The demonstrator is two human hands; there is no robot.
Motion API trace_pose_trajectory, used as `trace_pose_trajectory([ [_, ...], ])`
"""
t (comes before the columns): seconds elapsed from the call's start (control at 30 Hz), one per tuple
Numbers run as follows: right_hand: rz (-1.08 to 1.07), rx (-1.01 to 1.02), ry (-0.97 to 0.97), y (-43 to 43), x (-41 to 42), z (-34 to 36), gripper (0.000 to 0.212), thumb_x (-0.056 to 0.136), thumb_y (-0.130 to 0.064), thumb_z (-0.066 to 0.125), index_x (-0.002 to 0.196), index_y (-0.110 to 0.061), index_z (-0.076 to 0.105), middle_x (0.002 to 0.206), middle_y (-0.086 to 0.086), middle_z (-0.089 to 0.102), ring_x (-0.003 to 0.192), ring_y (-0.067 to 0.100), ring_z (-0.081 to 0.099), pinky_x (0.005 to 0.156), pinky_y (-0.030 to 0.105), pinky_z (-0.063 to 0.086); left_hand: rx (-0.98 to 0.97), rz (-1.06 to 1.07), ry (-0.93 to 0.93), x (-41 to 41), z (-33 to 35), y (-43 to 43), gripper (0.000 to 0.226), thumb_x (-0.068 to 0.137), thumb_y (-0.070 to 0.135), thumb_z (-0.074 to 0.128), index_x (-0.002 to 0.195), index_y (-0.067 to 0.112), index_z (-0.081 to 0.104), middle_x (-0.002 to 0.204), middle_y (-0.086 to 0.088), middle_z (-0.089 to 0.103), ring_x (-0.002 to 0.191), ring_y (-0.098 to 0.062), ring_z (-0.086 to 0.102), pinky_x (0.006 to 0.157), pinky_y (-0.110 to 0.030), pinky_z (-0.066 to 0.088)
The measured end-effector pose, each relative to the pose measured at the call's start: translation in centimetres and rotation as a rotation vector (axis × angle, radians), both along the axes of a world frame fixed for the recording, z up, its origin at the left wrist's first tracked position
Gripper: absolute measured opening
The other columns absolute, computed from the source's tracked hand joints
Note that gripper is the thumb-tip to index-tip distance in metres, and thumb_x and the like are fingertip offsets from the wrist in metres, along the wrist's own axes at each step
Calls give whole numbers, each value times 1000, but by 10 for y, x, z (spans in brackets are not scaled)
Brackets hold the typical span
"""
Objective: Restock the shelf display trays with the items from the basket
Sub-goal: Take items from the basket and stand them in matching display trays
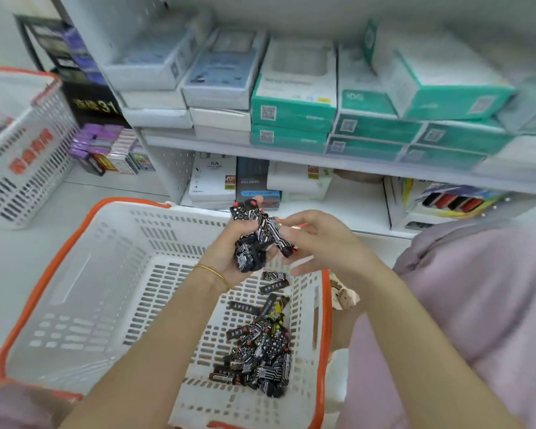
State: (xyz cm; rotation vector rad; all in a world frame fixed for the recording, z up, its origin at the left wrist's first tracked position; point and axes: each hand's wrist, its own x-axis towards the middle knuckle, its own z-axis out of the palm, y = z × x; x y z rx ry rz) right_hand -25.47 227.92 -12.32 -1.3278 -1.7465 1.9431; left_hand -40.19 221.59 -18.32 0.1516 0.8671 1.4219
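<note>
A white basket with an orange rim [112,274] stands on the floor below me. A pile of small black-and-white patterned packets [260,351] lies in its near right corner. My left hand [229,258] grips a bunch of the same packets [254,236] above the basket. My right hand [316,239] pinches one end of that bunch from the right. A display tray with red and black items [452,202] sits on the bottom shelf at the right.
White shelving [291,156] holds stacked white and teal boxes above and charger boxes [212,181] below. A second white basket [22,156] stands at the left, with small purple boxes [106,147] beside it. My knee in pink cloth [477,305] is at the right.
</note>
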Motion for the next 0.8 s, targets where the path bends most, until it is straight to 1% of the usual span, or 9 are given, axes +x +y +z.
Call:
trace_pose_trajectory([
  [0.1, 10, 157, 14, -9, 0, 15, 33, 86, -5, 65, 117, -7, 54, 78, 11, 59, 61, 20, 63, 60, 37, 57, 31, 25, 90, 5, 26, 0, 45, 75, 6, 59, 114, 27, 54, 92, -10, 70, 73, -21, 70, 55, -29, 56],
  [0.17, 17, 305, -44, -12, -1, 26, 31, 85, -4, 64, 115, -9, 57, 75, 4, 54, 58, 21, 60, 64, 39, 55, 7, 45, 139, 8, 45, -1, 35, 82, 4, 53, 111, 22, 50, 93, -14, 68, 71, -22, 70, 55, -31, 57],
  [0.27, 67, 539, -86, -12, -4, 45, 26, 85, -5, 63, 109, -16, 62, 70, -12, 48, 55, 15, 55, 64, 33, 52, -29, 69, 224, 10, 74, 0, 20, 88, 2, 51, 104, 14, 48, 89, -17, 64, 62, -22, 68, 53, -33, 58],
  [0.33, 124, 742, -137, -12, -8, 57, 29, 83, -7, 64, 111, -16, 65, 71, -16, 45, 65, 10, 51, 66, 20, 40, -34, 93, 307, 9, 91, 2, 18, 87, -1, 53, 98, 14, 50, 84, -15, 64, 63, -23, 67, 54, -35, 57],
  [0.4, 178, 933, -227, -14, -14, 69, 30, 81, -10, 65, 110, -18, 66, 82, -8, 50, 85, 15, 51, 66, 16, 26, -28, 120, 399, 5, 106, 4, 24, 85, -2, 55, 97, 18, 53, 82, -12, 65, 65, -23, 65, 51, -34, 57],
  [0.53, 197, 1053, -263, -16, -24, 90, 26, 83, -11, 62, 108, -17, 63, 93, 0, 46, 87, 20, 53, 69, 23, 33, 29, 154, 456, -5, 133, 5, 32, 82, -7, 56, 108, 13, 54, 80, -13, 66, 60, -24, 66, 49, -36, 56],
  [0.6, 222, 1139, -304, -16, -28, 101, 26, 85, -9, 56, 109, -14, 60, 94, 1, 44, 89, 23, 54, 76, 30, 42, 53, 163, 492, -11, 145, 4, 30, 82, -9, 56, 104, 11, 54, 80, -14, 66, 60, -24, 66, 50, -35, 56],
  [0.67, 255, 1209, -372, -17, -33, 111, 24, 85, -6, 50, 108, -11, 58, 93, 3, 40, 88, 29, 55, 75, 36, 46, 71, 155, 517, -18, 153, 3, 27, 81, -11, 56, 96, 11, 55, 73, -12, 67, 57, -24, 65, 50, -34, 56],
  [0.8, 340, 1281, -460, -17, -48, 132, 18, 85, -5, 48, 101, -7, 56, 89, 4, 33, 88, 33, 53, 69, 36, 41, 96, 78, 500, -34, 168, 5, 27, 82, -8, 56, 99, 13, 56, 70, -11, 67, 55, -24, 64, 52, -34, 57],
])
